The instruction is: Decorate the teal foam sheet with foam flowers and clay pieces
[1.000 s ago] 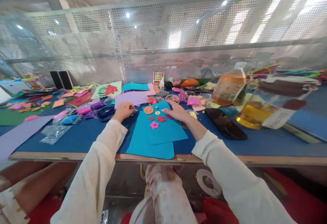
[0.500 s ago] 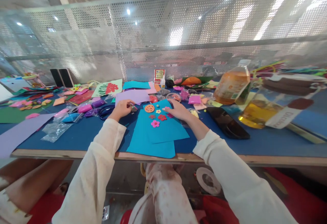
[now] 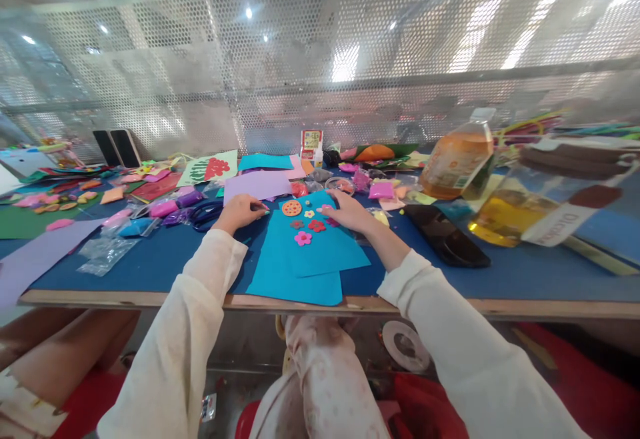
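A blue sheet (image 3: 330,259) lies over another blue sheet (image 3: 295,289) at the table's front. On the upper sheet sit a round orange piece with dark dots (image 3: 292,208), a pink flower (image 3: 303,238), a red flower (image 3: 317,226) and several smaller flowers. My left hand (image 3: 243,213) is just left of the sheets, thumb and fingers pinched together; whatever is between them is too small to make out. Flat against the upper sheet's right edge rests my right hand (image 3: 347,212), thumb and fingers apart, its thumb beside a small pink flower (image 3: 326,208).
Behind my hands lie a lilac sheet (image 3: 257,185) and bagged clay (image 3: 381,189). Dark blue-handled scissors (image 3: 207,215) are left of my left hand. At right stand a black phone (image 3: 445,235), an orange drink bottle (image 3: 455,162) and a lidded jug (image 3: 545,192). Another person's legs (image 3: 65,342) show lower left.
My left hand's fingertips have turned slightly, and the small greyish bit seen at them before no longer shows. My right hand stays in place. The whole view has shifted a little.
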`<state>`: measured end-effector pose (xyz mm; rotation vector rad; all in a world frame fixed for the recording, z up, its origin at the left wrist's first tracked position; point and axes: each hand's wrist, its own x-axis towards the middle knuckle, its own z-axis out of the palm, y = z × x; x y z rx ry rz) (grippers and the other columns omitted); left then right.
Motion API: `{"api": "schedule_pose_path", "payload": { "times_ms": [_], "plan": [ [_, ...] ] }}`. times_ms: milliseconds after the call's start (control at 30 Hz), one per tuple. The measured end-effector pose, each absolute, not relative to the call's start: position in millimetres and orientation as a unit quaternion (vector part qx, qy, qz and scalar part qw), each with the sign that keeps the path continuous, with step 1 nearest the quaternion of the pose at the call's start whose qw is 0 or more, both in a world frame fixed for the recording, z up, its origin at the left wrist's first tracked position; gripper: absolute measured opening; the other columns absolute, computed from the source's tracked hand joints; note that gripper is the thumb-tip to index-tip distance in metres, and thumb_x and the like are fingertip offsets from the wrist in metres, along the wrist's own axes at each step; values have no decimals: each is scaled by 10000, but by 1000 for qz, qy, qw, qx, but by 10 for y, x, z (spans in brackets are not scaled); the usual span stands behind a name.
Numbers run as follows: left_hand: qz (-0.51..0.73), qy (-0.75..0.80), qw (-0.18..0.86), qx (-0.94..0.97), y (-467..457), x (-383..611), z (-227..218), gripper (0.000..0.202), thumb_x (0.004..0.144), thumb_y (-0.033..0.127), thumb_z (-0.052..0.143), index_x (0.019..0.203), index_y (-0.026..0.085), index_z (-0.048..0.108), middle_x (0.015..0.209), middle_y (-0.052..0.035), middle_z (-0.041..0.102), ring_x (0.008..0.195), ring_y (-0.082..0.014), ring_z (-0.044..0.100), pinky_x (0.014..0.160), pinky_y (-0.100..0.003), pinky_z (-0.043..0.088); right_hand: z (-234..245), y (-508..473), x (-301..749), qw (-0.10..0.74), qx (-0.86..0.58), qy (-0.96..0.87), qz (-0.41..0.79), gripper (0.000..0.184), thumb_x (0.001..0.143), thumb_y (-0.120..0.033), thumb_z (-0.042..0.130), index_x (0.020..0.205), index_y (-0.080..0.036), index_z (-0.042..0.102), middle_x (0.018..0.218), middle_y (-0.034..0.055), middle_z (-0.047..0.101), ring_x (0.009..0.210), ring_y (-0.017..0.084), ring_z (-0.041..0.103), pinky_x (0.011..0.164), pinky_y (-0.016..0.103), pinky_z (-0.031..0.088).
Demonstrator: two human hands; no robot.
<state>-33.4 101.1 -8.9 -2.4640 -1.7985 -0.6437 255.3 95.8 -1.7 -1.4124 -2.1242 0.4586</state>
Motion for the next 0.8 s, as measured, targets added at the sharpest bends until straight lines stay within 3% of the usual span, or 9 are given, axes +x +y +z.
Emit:
{"api": "schedule_pose_path", "payload": {
  "times_ms": [333, 600, 800],
  "plan": [
    [-237, -555, 18, -797, 953, -159, -30, 236, 645, 117, 537, 793, 191, 706, 799, -26, 704, 772, -184, 626, 731, -268, 461, -40, 985, 2565, 274, -532, -785, 162, 595, 769, -375, 566, 1274, -87, 440, 1318, 156, 469, 1187, 259, 460, 979, 365, 355],
    [-374, -613, 18, -696, 900, -306, 73, 166, 660, 233, 628, 786, 155, 702, 716, -29, 692, 678, -166, 623, 697, -270, 476, -28, 957, 2558, 263, -537, -784, 167, 579, 779, -368, 554, 1278, -97, 439, 1318, 144, 472, 1191, 255, 459, 982, 363, 353],
    [-446, -585, 100, -670, 902, -279, 38, 305, 752, 288, 575, 1014, 145, 639, 901, -64, 688, 788, -168, 628, 759, -279, 484, -36, 970, 2566, 237, -527, -798, 171, 581, 789, -393, 541, 1276, -93, 442, 1324, 151, 466, 1191, 252, 460, 983, 357, 353]
  ]
}}
